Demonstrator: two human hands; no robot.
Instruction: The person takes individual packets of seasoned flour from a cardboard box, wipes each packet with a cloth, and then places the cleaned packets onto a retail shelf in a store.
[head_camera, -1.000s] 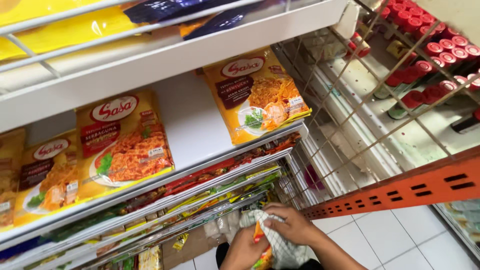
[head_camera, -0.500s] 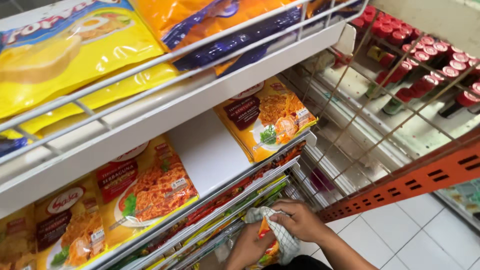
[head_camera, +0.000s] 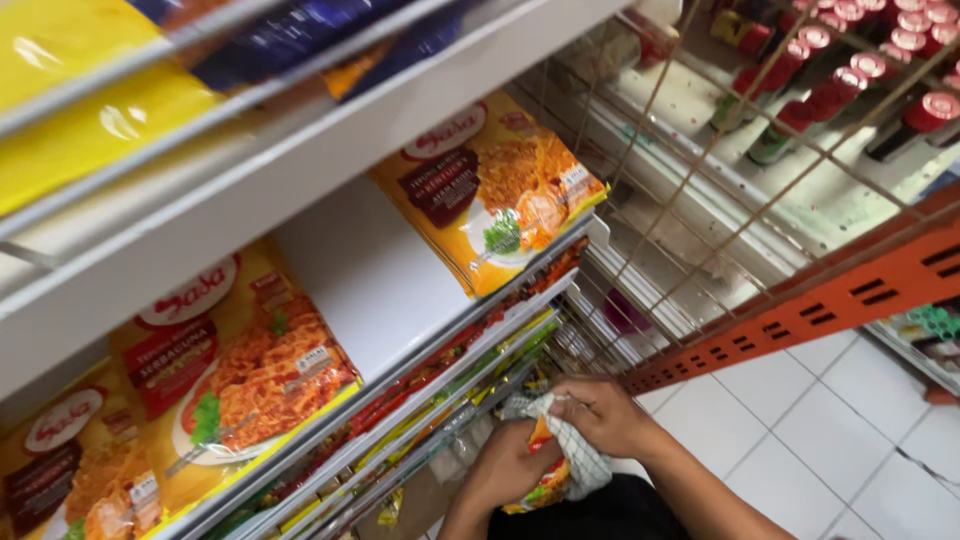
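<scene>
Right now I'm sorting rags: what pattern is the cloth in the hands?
White cloth with a dark grid check, clearest in the head view.

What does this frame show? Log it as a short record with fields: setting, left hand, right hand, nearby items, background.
setting: shop aisle, seen from above, white tiered shelves with wire rails
left hand: left hand grips a small orange packet low in front of the bottom shelves
right hand: right hand presses a white checked cloth against that packet
nearby items: yellow-orange seasoning pouches lying on the shelf above the hands
background: orange metal beam, red-capped bottles behind a wire grid, white floor tiles
</scene>
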